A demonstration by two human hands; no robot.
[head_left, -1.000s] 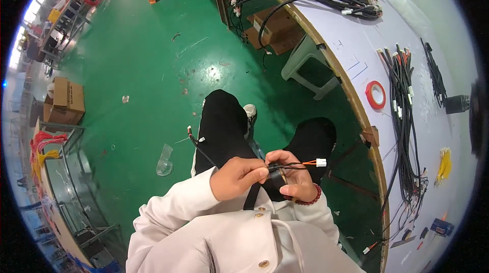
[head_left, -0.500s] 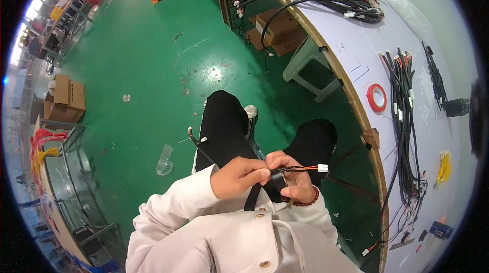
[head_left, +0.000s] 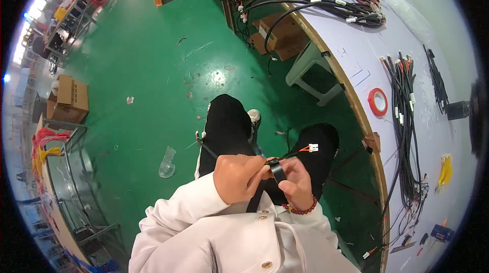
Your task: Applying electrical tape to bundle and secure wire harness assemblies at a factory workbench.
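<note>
Over my lap, my left hand [head_left: 238, 177] is closed in a pinch on a thin black cable, its knuckles turned up. My right hand [head_left: 298, 185] grips a roll of black tape [head_left: 277, 172] between thumb and fingers, close against the left fingertips. From the far side of the hands the cable runs out in orange and dark wires to a white plug connector [head_left: 313, 147]. A dark cable end with small connectors [head_left: 199, 136] sticks out on the left, above my thigh. The spot where tape and cable meet is mostly hidden by my fingers.
On the white table [head_left: 351, 51] at right lie a red tape roll [head_left: 377, 102], a bundle of black cables [head_left: 404, 100] and yellow ties [head_left: 444, 173]. More cables [head_left: 326, 3] hang over its far edge. A pale stool [head_left: 313, 77] and a cardboard box [head_left: 280, 33] stand beneath.
The white connector has swung up and slightly left, away from my right hand. My left hand has rolled over, knuckles up, and the tape roll now shows more clearly between the hands.
</note>
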